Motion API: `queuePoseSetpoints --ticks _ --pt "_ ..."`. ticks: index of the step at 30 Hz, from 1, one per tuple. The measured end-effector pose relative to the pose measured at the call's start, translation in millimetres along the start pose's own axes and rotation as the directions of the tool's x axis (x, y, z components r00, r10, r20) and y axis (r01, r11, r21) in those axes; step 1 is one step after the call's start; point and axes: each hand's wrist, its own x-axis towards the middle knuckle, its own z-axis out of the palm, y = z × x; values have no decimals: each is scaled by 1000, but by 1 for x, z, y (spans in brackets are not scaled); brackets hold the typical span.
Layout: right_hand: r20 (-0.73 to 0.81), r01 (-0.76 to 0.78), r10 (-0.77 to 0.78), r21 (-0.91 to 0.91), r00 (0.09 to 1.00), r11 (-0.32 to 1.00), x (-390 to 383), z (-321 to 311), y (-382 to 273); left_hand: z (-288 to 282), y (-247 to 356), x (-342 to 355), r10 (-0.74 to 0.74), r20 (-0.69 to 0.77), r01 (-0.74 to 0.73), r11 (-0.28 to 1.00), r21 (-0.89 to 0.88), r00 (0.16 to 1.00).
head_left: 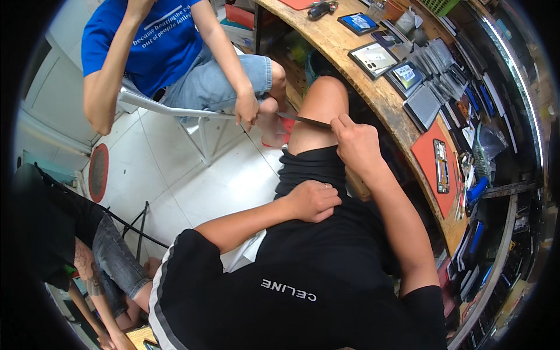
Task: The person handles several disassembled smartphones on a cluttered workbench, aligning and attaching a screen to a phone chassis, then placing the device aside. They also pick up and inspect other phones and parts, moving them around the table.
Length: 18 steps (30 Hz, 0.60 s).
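Note:
My right hand [357, 143] is closed, its fingers pinching one end of a thin, dark, flat strip [306, 121]. The strip reaches left across my bare knee, toward the seated person; its exact kind I cannot make out. Lower down, my left hand [315, 201] rests on the lap of my black shorts [300, 166] with its fingers curled in. What lies under those fingers, if anything, is hidden.
Along the right runs a curved wooden workbench [326, 44] bearing several phones, an orange mat [429, 157] with an opened phone [441, 166], and tools. A person in a blue shirt [157, 44] sits on a white chair [169, 108]. Another person's tattooed arm [87, 268] shows lower left.

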Motion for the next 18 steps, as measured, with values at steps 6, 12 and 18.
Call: queuePoseSetpoints --ticks 6,12,18 --pt "92 64 -58 -63 994 996 -3 -8 -28 4 -6 -3 13 -20 -13 1000 -6 1000" --pt "239 328 -338 80 910 941 -45 -31 -66 22 -9 -10 -179 140 171 983 68 974" --pt "254 194 -233 169 939 966 -52 -32 -54 27 -10 -11 -145 176 125 985 121 974"
